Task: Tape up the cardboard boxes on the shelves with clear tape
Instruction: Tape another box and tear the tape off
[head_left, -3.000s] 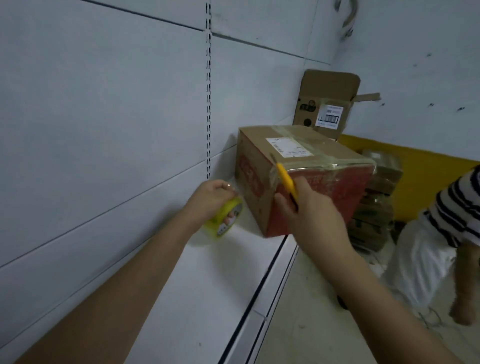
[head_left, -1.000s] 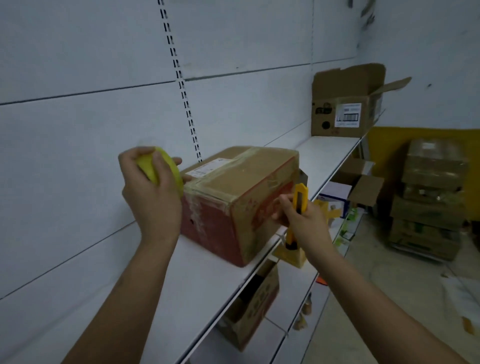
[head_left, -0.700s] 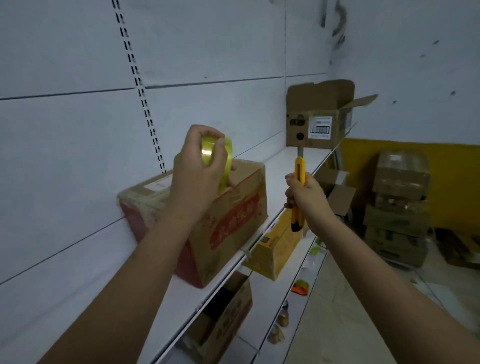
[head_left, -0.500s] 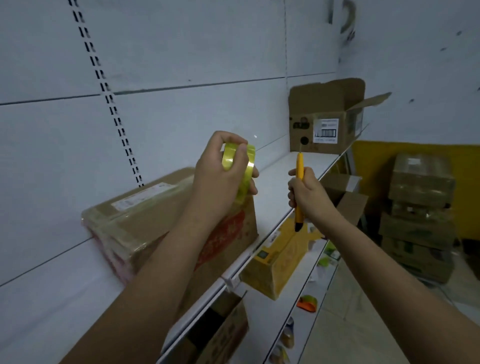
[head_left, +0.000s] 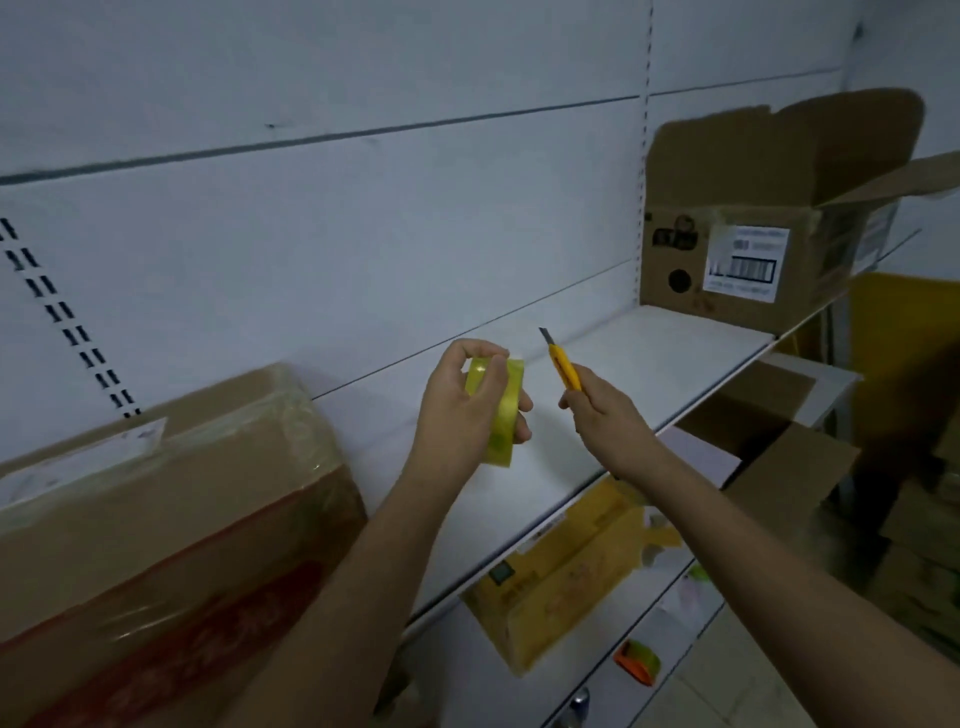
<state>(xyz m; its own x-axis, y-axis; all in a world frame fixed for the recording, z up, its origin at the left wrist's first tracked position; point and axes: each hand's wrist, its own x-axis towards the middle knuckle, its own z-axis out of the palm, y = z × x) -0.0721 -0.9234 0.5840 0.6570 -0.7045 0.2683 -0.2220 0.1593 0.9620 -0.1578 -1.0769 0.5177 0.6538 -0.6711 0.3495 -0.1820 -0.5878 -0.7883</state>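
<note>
Tape roll (head_left: 497, 410) gripped by left hand (head_left: 462, 410) | right hand (head_left: 605, 410) clutches utility knife (head_left: 563, 366), blade out

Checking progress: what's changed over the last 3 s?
Both hands came off the taped box, which now sits at the left. Left hand has lifted the tape roll to mid-air; right hand now points the utility knife blade up. Unchanged: same grips, open box at the shelf's far end.
</note>
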